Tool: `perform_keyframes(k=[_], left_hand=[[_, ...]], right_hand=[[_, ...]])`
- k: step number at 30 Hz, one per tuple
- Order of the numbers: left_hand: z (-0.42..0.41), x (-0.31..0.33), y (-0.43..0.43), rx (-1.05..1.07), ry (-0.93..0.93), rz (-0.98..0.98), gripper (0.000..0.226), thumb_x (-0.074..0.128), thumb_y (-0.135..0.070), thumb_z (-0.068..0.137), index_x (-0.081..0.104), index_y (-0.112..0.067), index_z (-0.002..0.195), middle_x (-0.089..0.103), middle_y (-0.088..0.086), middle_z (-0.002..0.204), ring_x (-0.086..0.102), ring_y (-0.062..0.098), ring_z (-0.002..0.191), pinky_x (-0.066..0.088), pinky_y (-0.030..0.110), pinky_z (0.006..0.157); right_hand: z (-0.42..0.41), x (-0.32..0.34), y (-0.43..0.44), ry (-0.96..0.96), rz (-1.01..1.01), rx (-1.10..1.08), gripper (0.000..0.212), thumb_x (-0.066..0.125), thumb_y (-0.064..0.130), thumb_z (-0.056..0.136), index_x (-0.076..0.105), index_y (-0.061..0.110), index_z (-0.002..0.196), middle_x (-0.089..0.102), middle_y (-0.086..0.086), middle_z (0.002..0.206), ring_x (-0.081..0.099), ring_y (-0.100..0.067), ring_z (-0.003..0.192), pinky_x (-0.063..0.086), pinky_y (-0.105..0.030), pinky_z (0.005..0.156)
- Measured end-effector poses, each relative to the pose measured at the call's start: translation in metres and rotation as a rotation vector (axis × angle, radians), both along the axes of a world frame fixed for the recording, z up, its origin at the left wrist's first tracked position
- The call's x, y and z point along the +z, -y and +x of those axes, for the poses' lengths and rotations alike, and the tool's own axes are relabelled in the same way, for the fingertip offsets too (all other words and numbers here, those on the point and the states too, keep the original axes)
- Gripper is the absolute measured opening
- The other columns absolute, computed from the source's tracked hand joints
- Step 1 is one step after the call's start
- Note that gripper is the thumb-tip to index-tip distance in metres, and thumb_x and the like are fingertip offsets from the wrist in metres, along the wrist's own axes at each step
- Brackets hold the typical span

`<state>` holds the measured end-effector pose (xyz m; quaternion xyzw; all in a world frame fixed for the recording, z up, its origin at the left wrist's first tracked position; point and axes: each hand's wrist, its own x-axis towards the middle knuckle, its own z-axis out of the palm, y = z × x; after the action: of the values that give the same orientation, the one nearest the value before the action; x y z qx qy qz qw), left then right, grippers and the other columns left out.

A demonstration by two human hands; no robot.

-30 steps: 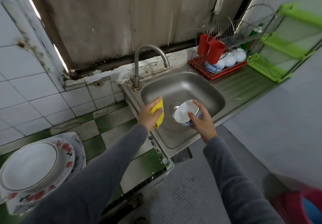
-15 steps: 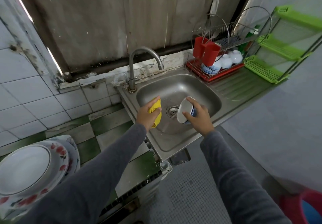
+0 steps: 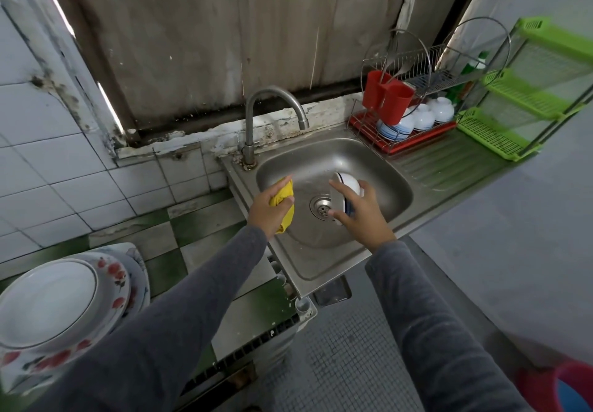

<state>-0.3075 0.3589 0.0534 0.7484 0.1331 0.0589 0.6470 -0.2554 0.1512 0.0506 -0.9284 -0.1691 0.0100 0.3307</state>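
While the right hand (image 3: 361,217) has its grip curled round the bowl (image 3: 348,184), tipped on edge over the sink (image 3: 380,168), the left hand (image 3: 269,211) has its grip clamped on the cloth (image 3: 284,194) just beside; keep the bowl low and wipe round inside.

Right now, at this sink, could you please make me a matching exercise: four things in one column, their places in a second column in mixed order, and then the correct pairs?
Column one
1. yellow cloth
2. white bowl
3. red cups
4. flowered plates

Column two
A. stacked on the tiled counter, far left
B. held by the right hand over the sink
C. on the wire dish rack, right of the tap
D. gripped in the left hand

Pairs: 1-D, 2-B, 3-C, 4-A
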Motion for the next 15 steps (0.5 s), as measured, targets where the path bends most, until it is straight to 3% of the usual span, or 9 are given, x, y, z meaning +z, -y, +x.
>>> perform_keyframes(k=[6,9,12,15], left_hand=[[-0.01,-0.003,-0.009,0.028,-0.02,-0.031,0.048,0.062,-0.016,0.097,0.054,-0.038,0.139,0.045,-0.004,0.148,0.045,0.017,0.13,0.041,0.038,0.11],[-0.017,0.0,-0.016,0.048,-0.023,-0.034,0.048,0.06,-0.014,0.098,0.053,-0.033,0.141,0.046,-0.006,0.14,0.045,0.016,0.127,0.042,0.031,0.104],[-0.023,0.002,-0.026,0.058,-0.024,-0.045,0.048,0.06,-0.014,0.098,0.052,-0.033,0.142,0.044,-0.002,0.146,0.046,0.021,0.13,0.042,0.036,0.107],[-0.032,0.0,-0.039,0.071,-0.024,-0.058,0.047,0.061,-0.015,0.098,0.053,-0.035,0.14,0.045,-0.001,0.147,0.047,0.022,0.129,0.043,0.035,0.107]], right_hand=[[-0.009,0.007,-0.011,0.124,-0.167,0.087,0.066,0.075,0.022,0.089,0.047,0.038,0.146,0.024,-0.017,0.153,0.027,-0.048,0.136,0.029,-0.06,0.113],[-0.012,0.005,-0.018,0.141,-0.164,0.081,0.064,0.075,0.021,0.088,0.049,0.038,0.145,0.022,-0.018,0.155,0.026,-0.049,0.137,0.029,-0.059,0.113],[-0.018,0.002,-0.029,0.106,-0.028,0.04,0.062,0.076,0.021,0.088,0.052,0.036,0.142,0.025,-0.017,0.153,0.027,-0.044,0.14,0.03,-0.055,0.116],[-0.027,0.001,-0.045,0.006,0.227,-0.043,0.063,0.075,0.017,0.089,0.049,0.033,0.144,0.035,-0.015,0.145,0.036,-0.026,0.132,0.033,-0.034,0.112]])
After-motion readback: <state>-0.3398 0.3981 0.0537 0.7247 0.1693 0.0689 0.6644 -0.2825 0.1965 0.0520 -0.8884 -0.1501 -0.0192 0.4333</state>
